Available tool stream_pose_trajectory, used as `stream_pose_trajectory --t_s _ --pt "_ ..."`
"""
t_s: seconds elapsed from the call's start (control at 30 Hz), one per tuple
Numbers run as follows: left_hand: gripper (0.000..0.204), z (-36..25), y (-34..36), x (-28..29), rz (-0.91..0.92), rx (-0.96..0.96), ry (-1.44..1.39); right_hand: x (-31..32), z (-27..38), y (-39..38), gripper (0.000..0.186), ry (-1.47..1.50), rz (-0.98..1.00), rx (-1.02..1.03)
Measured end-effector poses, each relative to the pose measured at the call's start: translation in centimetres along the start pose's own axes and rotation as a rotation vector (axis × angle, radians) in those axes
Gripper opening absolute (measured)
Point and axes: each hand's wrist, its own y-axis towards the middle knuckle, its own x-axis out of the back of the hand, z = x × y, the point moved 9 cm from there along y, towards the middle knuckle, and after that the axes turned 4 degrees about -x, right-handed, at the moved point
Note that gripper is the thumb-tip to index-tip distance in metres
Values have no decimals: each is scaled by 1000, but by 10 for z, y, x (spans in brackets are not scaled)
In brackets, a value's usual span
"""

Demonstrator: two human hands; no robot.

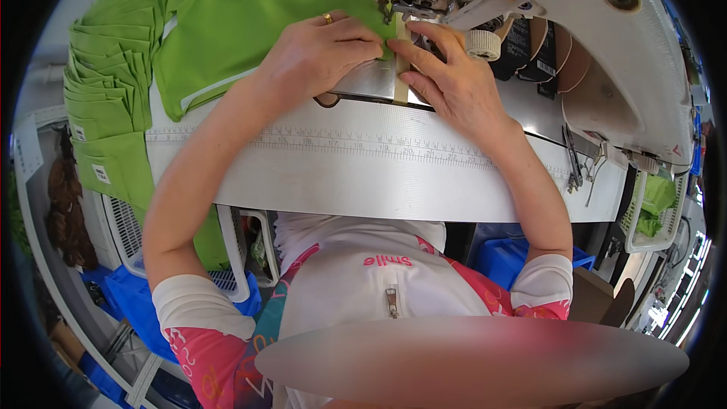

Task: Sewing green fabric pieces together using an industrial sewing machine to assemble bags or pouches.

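A bright green fabric piece (219,42) lies on the white table, its right edge under the presser foot (387,10) of a white sewing machine (628,45). My left hand (322,53), a ring on one finger, pinches the fabric's edge just left of the foot, its fingers closed. My right hand (447,68) rests at the right of the foot with fingers stretched and apart. Its fingertips touch the cloth edge and a yellowish strip (401,79) running down over the metal plate (371,82). Exactly where the needle meets the cloth is hidden.
Stacked green pieces (106,83) hang over the table's left side. A printed ruler (318,142) crosses the white tabletop (318,182). Thread snips (573,157) lie at the right end. White baskets (655,208) and blue bins (140,303) stand around the table.
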Motion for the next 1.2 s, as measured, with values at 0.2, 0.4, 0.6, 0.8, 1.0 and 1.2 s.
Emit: stream_pose_trajectory --t_s 0.2,0.4,0.6,0.8,1.0,1.2 --pt "15 16 6 -2 -61 -2 121 0 -8 1 34 -21 -13 -100" --pt "19 12 8 -2 -63 -19 171 -1 -19 0 36 121 32 -219" --pt "22 7 9 -1 -57 -36 192 3 -2 9 39 -68 -74 15" --pt "25 13 1 -1 -17 -7 129 5 -1 11 39 22 -109 47" --pt "23 17 4 -1 -37 -6 163 -8 -18 8 32 -89 63 -129" --pt "21 20 6 0 -33 1 174 -9 -20 9 30 -26 45 -123"
